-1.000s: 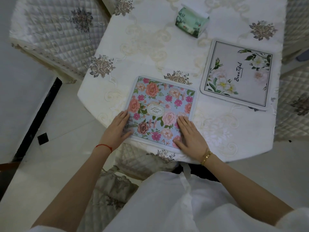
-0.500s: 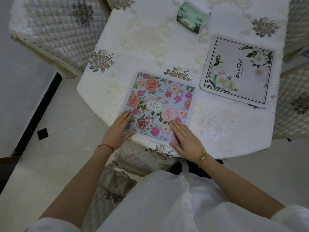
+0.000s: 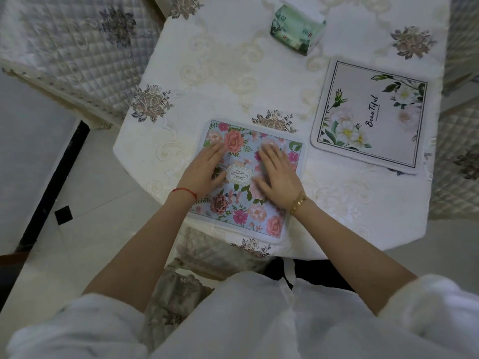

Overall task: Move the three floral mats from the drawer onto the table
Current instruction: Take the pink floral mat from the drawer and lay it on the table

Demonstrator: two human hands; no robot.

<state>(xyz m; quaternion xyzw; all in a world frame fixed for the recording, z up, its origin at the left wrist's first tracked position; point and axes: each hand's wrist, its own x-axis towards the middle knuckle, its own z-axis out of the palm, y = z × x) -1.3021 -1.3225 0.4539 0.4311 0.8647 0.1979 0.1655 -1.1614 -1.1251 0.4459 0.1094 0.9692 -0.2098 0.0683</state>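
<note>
A blue mat with pink roses (image 3: 248, 211) lies flat near the front edge of the table (image 3: 233, 81), which wears a white embroidered cloth. My left hand (image 3: 204, 169) and my right hand (image 3: 277, 172) rest palm down on the mat's middle, fingers spread, either side of its oval label. A second mat, white with pale flowers and script lettering (image 3: 368, 115), lies flat to the right. No third mat and no drawer are in view.
A green tissue pack (image 3: 296, 32) stands at the back of the table. Quilted chairs flank the table on the left (image 3: 64, 53) and right (image 3: 461, 161); another chair seat (image 3: 207, 252) sits under the front edge. Pale tiled floor lies at the left.
Both hands slid forward from the mat's near edge up to its middle. The blue mat has shifted slightly further onto the table.
</note>
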